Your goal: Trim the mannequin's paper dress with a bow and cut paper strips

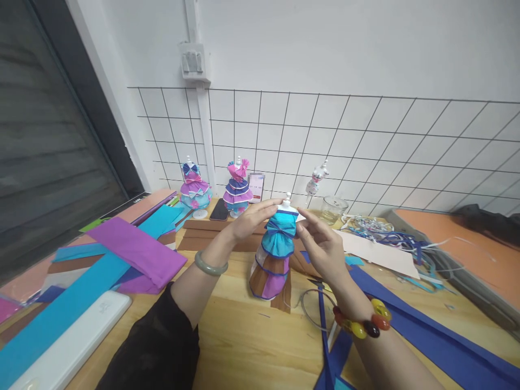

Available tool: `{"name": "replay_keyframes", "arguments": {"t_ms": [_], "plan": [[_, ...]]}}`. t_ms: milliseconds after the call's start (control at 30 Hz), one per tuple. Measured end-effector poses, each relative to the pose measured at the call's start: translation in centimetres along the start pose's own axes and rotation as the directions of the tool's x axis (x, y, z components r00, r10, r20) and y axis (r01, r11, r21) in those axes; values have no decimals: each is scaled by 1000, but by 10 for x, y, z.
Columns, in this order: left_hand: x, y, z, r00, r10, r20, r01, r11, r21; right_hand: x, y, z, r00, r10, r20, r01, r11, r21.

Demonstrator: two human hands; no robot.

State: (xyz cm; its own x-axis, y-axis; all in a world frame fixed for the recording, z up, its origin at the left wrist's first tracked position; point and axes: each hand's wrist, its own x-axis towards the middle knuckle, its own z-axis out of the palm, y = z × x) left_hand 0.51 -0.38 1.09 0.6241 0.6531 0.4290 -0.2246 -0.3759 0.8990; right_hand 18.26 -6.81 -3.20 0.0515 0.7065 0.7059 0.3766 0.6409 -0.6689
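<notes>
A miniature dress form [287,203] with a white neck stands upright at the middle of the wooden table. It wears a doll dress [278,246] with a turquoise bow bodice and a tiered skirt in brown, purple and white, edged in dark blue. My left hand [255,218], a green bangle on its wrist, has its fingers closed at the left top edge of the bodice; its thumb is mostly hidden. On the other side, my right hand [320,241] grips the bodice's right edge between thumb and bent fingers. A beaded bracelet [365,324] circles that wrist.
Two dressed forms, one with blue bows [195,187] and one with pink ruffles [238,187], stand behind, beside a phone [220,209]. Purple cloth [138,249] and turquoise strips lie left, blue fabric [430,330] right. A glass [333,208] stands near tangled ribbons [377,226].
</notes>
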Motion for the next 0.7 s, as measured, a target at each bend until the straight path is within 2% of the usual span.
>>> {"name": "replay_keyframes", "arguments": {"t_ms": [133,433,700], "plan": [[1,-2,-3,1000,8,9,-8,1000,6,0,1,1,999,5,40,-6,1000,20],[1,-1,-3,1000,-8,19,8,1000,12,1,-6,4,993,-110,34,113,988,-103],[2,-2,-4,1000,-5,22,5,1000,6,0,-3,4,992,-118,52,122,988,-93]]}}
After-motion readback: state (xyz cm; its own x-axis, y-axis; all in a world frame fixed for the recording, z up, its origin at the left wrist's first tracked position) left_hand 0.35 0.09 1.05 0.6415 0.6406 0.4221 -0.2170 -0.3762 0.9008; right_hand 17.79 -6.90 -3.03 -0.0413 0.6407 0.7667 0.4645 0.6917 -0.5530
